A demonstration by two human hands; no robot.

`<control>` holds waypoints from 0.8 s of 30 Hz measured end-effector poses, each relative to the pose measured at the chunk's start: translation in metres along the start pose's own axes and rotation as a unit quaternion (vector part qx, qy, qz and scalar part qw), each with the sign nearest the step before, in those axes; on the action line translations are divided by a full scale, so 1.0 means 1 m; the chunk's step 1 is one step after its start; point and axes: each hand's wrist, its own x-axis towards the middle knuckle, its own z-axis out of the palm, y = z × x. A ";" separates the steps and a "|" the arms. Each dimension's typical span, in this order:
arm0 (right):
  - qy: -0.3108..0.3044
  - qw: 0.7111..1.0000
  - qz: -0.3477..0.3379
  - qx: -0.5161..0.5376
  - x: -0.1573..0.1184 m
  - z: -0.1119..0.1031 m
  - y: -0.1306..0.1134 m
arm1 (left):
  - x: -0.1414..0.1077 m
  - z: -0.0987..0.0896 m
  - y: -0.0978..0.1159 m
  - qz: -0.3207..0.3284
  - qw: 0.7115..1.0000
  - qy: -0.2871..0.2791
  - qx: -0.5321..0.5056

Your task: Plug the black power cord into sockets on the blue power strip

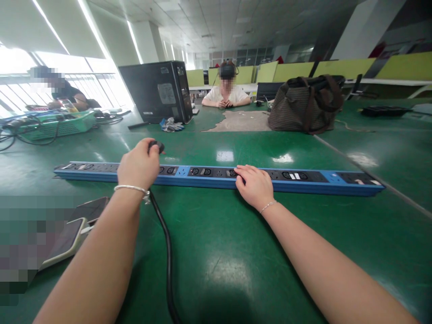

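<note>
A long blue power strip (300,186) with black socket sections lies across the green table. My left hand (140,162) is closed around a black plug (158,146), raised over the left part of the strip. From beneath that hand a thick black cable (167,238) runs down to the bottom of the view. My right hand (254,184) rests on the strip right of its middle, fingers wrapped over the top edge and pressed together, thumb against the near side.
A black computer case (158,92) stands behind, with gloves (171,125) beside it. A brown bag (300,103) sits at back right, a green basket (64,126) at back left. Phones (65,238) lie near my left forearm. Two people sit beyond.
</note>
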 end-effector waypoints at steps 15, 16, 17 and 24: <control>-0.004 1.000 0.000 0.004 0.000 0.000 0.001 | 0.036 0.038 -0.081 -0.057 0.985 -0.157 0.037; -0.005 1.000 -0.001 0.004 0.000 0.000 0.001 | 0.035 0.039 -0.079 -0.055 0.986 -0.154 0.040; -0.006 1.000 -0.001 0.005 0.000 0.000 0.001 | 0.034 0.038 -0.077 -0.052 0.986 -0.152 0.043; -0.005 1.000 -0.005 0.014 0.000 -0.001 0.000 | 0.030 0.040 -0.071 -0.039 0.987 -0.145 0.064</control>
